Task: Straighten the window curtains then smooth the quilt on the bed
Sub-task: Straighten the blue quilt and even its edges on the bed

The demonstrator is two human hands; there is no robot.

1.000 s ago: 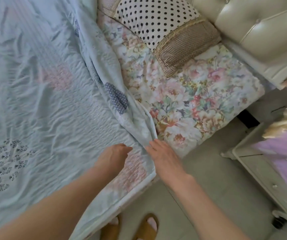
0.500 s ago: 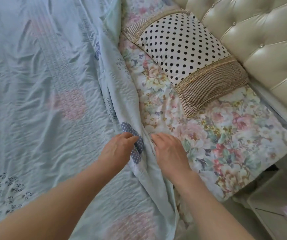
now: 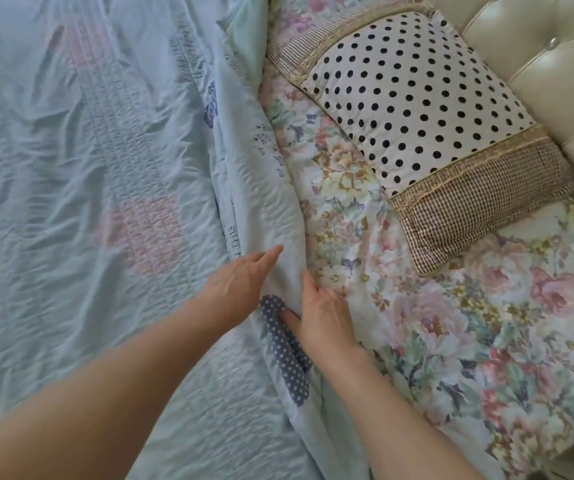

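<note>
The bed (image 3: 555,393) carries three soft things: one pale blue stitched quilt (image 3: 105,202), one flowered cotton sheet in pink, yellow and green (image 3: 451,323), and one white pillow with black polka dots and brown checked ends (image 3: 417,98).

The quilt spreads wide to the left of the fingers and is creased all over. Its long edge is bunched into a rolled fold that runs on beyond the fingertips and back toward the wrists, and both hands are at that fold.

The left hand (image 3: 240,282) lies flat on the quilt side, its fingers (image 3: 268,256) straight and close together, pointing up along the roll. The right hand (image 3: 323,313) lies just beside it on the sheet side. Its fingers are straight and together, their tips against the fold's edge, and the thumb is spread onto a navy patch with white dots (image 3: 285,355) sewn on the quilt. Whether any cloth is caught under the right palm cannot be told.

A second navy dotted patch (image 3: 211,105) shows on the fold well beyond the fingertips. Two pink stitched patches show on the quilt: a nearer pink patch (image 3: 140,233) just left of the left fingers and a farther pink patch (image 3: 81,46) far beyond them.

The flowered sheet lies bare to the right of the right fingers. The pillow rests on it farther off, beyond and to the right, well apart from both hands. Past the pillow stands a cream tufted padded headboard (image 3: 538,81).
</note>
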